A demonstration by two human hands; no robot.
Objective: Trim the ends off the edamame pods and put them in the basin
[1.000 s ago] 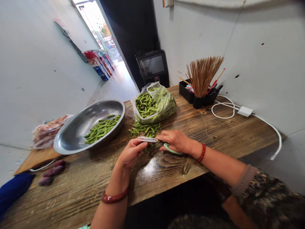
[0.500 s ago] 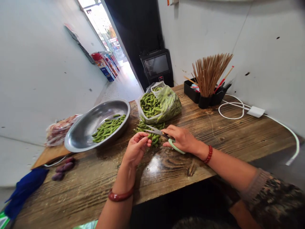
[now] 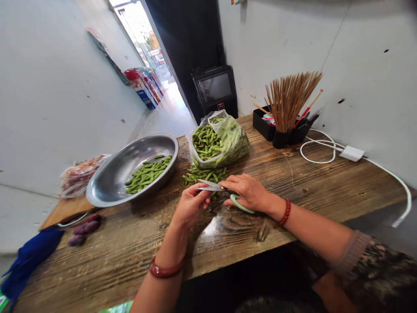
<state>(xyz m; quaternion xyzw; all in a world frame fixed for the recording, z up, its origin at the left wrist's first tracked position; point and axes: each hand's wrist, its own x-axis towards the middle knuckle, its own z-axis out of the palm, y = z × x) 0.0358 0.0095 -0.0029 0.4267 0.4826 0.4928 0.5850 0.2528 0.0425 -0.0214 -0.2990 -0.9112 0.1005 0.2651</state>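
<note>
My right hand (image 3: pixel 249 191) grips a pair of scissors (image 3: pixel 240 205) with pale green handles. Their blades stand apart and point left, at the fingertips of my left hand (image 3: pixel 190 204). That hand is pinched on an edamame pod, mostly hidden by the fingers and blades. Just behind both hands, a loose pile of edamame pods (image 3: pixel 203 174) lies on the wooden table (image 3: pixel 156 248). A clear plastic bag (image 3: pixel 239 148) full of pods stands behind the pile. To the left, a wide steel basin (image 3: pixel 109 178) holds more pods (image 3: pixel 148 174).
Far left are a bag of reddish-brown food (image 3: pixel 80 176) on a wooden board, several purple-red fruits (image 3: pixel 85 229) and a blue cloth (image 3: pixel 34 252). At right stand a black holder (image 3: pixel 280 139) of thin sticks (image 3: pixel 289 102) and a white cable (image 3: pixel 317 161) with its adapter (image 3: pixel 352 153).
My left hand has come slightly right and closer to the scissors, so its fingertips now meet the blades. The scissors have opened wider, and the pod shows less than before.
</note>
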